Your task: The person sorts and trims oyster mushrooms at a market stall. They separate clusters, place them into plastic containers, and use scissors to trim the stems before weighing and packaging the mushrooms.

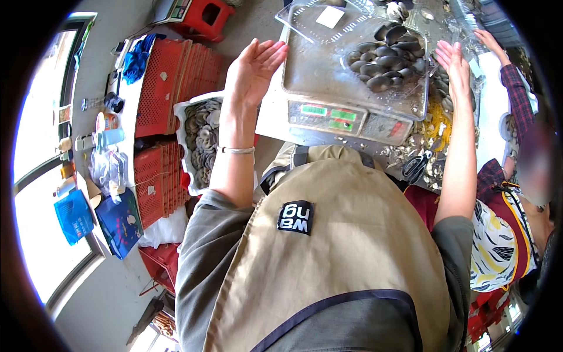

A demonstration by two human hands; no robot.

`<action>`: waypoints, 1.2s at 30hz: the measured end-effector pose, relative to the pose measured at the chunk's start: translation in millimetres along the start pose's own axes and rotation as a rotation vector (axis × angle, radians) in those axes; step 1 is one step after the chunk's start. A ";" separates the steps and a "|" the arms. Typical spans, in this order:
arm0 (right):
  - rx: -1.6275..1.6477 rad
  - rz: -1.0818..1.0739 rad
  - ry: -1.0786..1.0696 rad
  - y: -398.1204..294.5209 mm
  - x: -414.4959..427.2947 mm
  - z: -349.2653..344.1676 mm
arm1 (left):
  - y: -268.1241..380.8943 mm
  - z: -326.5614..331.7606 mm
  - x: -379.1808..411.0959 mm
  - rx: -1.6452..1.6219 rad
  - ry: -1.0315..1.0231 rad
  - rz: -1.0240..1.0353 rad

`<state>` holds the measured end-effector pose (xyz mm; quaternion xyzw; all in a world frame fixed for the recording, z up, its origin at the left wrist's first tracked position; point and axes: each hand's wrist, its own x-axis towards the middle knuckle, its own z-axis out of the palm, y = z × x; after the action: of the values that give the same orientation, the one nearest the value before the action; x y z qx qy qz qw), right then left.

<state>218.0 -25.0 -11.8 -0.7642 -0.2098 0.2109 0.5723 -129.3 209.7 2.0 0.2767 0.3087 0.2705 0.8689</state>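
My left hand point(259, 66) is raised to the left of a digital weighing scale point(327, 119), palm up, fingers extended and holding nothing. On the other side, my right hand point(454, 66) is held up beside the scale's right edge, also with nothing in it. Between them lies the scale's metal pan point(312, 75). Dark-capped mushrooms point(387, 59) are heaped in a clear plastic container on the pan's right part. Its hinged-looking clear lid point(303, 20) extends over the pan's far left corner, with a white label point(330, 17) on it.
Black-handled scissors point(416, 166) and yellow rubber bands point(437, 121) lie right of the scale among mushroom scraps. A white foam box point(187, 163) of mushrooms stands at left, near stacked red plastic crates point(158, 88). A co-worker's hand point(488, 40) reaches in at right.
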 end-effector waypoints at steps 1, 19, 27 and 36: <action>0.017 0.012 0.008 4.3 -0.2 2.8 | 0.3 -1.3 -3.2 -0.103 -0.011 -0.066; 0.111 0.166 0.018 -12.4 -63.9 24.2 | -16.5 77.5 94.3 0.494 -0.195 -0.109; -0.170 -0.009 -0.244 -14.3 -77.9 41.2 | -58.7 36.3 28.3 0.747 -0.052 0.297; 0.312 0.393 -0.178 15.8 -120.1 40.7 | -85.4 16.6 -28.4 0.683 0.032 -0.005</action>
<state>97.5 -64.5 -27.6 -0.6712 -0.0719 0.4143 0.6105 -111.2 126.5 -31.5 0.5466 0.3957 0.1535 0.7218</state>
